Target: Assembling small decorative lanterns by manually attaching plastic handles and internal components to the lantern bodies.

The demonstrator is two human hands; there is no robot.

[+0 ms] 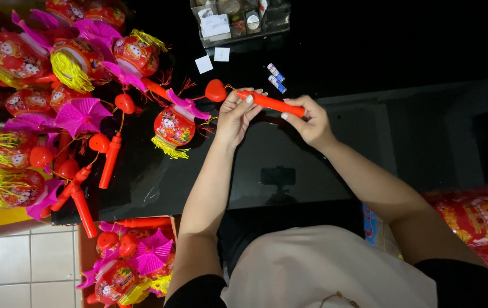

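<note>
Both of my hands hold a red plastic stick handle (271,104) over a black glossy table (369,131). My left hand (235,117) grips its left end, near a red heart piece (216,90). My right hand (311,121) grips its right end. A small red lantern (174,129) with a yellow tassel and pink fan lies on the table just left of my left hand, tied by a string toward the heart.
A heap of finished red lanterns (55,85) with pink fans and red sticks covers the table's left part. A box (135,262) of more lanterns stands below on the tiled floor. Two small batteries (276,78), white paper squares (212,59) and a clear organiser (238,20) lie farther back. Red printed packaging (478,222) sits at right.
</note>
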